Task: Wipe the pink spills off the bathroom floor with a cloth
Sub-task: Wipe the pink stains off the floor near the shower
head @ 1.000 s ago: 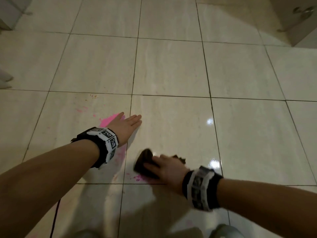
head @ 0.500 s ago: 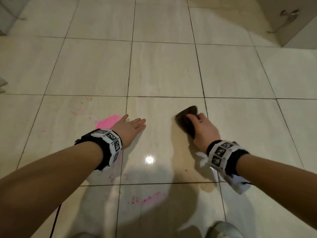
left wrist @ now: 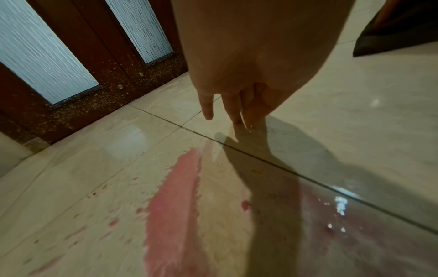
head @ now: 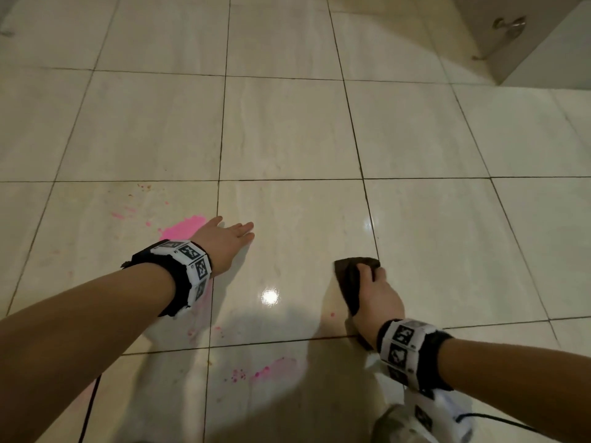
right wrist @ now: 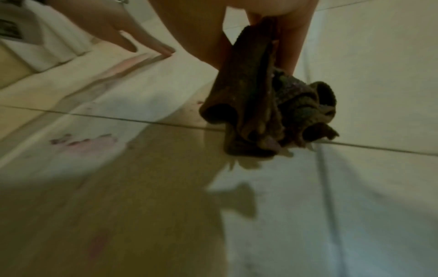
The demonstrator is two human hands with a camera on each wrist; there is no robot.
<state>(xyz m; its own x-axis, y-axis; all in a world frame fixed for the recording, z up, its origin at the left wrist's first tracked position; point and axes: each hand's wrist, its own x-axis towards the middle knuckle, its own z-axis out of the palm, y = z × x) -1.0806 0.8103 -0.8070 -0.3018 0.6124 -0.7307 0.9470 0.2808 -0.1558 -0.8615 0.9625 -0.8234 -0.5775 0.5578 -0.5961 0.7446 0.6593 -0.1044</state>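
Curled round a bunched brown cloth (head: 351,282), the right hand (head: 375,298) presses it onto the floor (head: 287,129) near a tile joint; in the right wrist view the cloth (right wrist: 260,112) hangs in folds below the fingers (right wrist: 288,46), its lower end touching the tile at a grout line. The left hand (head: 224,243) is flat and relaxed, fingers straight and holding nothing, with its fingertips (left wrist: 237,114) down on the tile just past a grout line.

Pink spills remain. The largest patch (head: 182,230) lies beside and partly under the left hand and wrist, and shows in the left wrist view as a long pink smear (left wrist: 175,206) running back under the arm. Small pink specks (head: 123,215) are scattered to its left. A second, fainter pink streak with dots (head: 262,372) sits on the nearer tile, between the two forearms. A single pink dot (head: 332,314) lies just left of the cloth.

Both wrists carry black bands with white marker tags: left band (head: 185,266), right band (head: 406,353). A dark cable (head: 91,407) trails under the left forearm. A wooden door with frosted glass panels (left wrist: 47,61) stands at the floor's edge in the left wrist view. A door with a metal handle (head: 510,25) is at the upper right of the head view.
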